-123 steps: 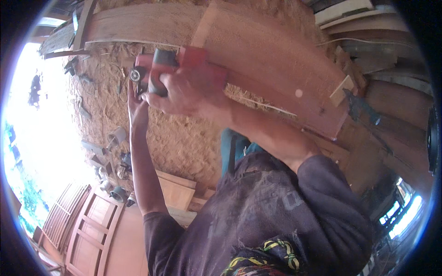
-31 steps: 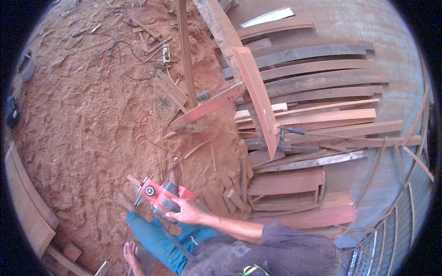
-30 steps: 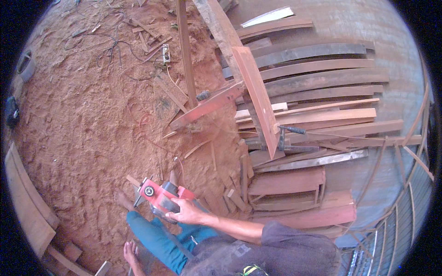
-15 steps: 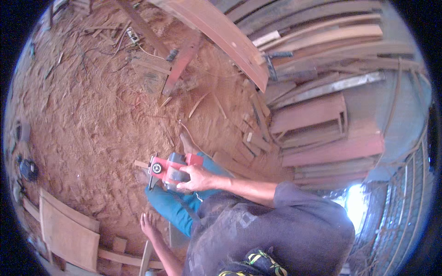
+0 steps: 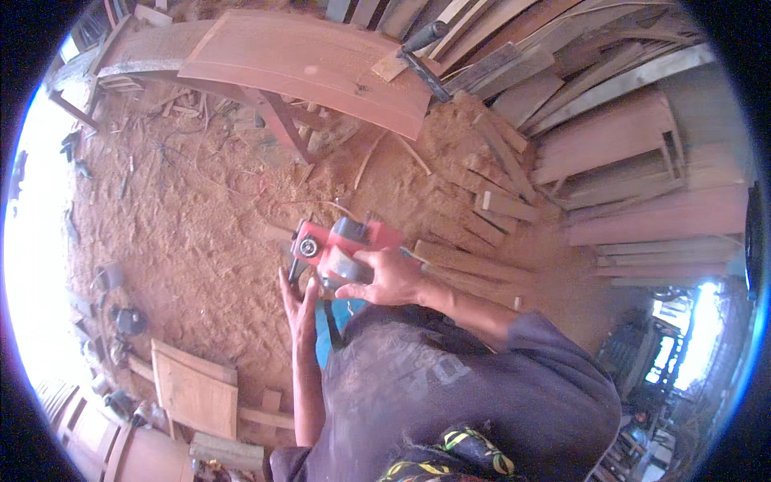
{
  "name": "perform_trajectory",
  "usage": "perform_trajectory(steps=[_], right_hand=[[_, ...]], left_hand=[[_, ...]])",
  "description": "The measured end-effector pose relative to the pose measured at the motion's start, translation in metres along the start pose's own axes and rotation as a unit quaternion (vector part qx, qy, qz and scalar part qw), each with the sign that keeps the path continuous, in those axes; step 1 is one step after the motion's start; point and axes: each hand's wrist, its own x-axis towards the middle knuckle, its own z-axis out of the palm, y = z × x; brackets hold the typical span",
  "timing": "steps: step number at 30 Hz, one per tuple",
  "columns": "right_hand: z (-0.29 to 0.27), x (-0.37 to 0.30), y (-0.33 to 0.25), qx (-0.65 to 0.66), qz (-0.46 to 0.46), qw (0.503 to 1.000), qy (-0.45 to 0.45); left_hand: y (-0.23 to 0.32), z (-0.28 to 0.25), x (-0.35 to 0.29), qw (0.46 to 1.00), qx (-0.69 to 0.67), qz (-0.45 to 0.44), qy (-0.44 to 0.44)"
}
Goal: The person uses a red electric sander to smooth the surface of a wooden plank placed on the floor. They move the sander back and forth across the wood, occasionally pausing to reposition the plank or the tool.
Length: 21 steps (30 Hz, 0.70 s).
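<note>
Sawdust and shavings cover the floor (image 5: 213, 281) of a woodworking space, with bright daylight along the left edge of the frame and stacked timber (image 5: 642, 227) filling the right side. Across the upper middle lies a wide reddish-brown board (image 5: 313, 68), with a dark clamp (image 5: 427, 74) at its right end.

At the centre of the frame, a person in a dark shirt (image 5: 458, 361) has a red-and-grey power planer (image 5: 347, 241) in front of the body, near the blue trousers (image 5: 324, 333). It is held well apart from the board. The right hand (image 5: 393, 277) has a closed grip around the planer's rear handle.

What has just changed is the left hand (image 5: 301, 309): half a second ago it was away from the tool, lower left, and now it has come up to the planer's lower left corner. Its fingers and thumb are spread beside a black bracket there; whether that grip has closed on anything cannot be told. The view has also turned, bringing the board across the top. Both hands are now at the tool, which suggests steadying or handling it rather than cutting.
</note>
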Motion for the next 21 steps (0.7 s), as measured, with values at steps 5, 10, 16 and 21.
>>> perform_trajectory(steps=[5,10,16,21], right_hand=[[-0.095,-0.014,0.038,-0.054,-0.061,0.995,0.059],[-0.174,-0.019,0.055,-0.064,-0.11,0.981,0.146],[-0.243,-0.009,0.066,-0.069,-0.013,0.989,0.131],[-0.248,0.007,0.082,-0.071,-0.047,0.986,0.14]], left_hand=[[0.035,0.107,0.023,0.999,0.019,-0.002,-0.035],[0.061,0.182,0.048,0.996,0.024,-0.009,-0.084],[0.092,0.256,0.076,0.994,0.078,0.0,-0.083],[0.084,0.27,0.089,0.984,0.164,0.04,-0.052]])
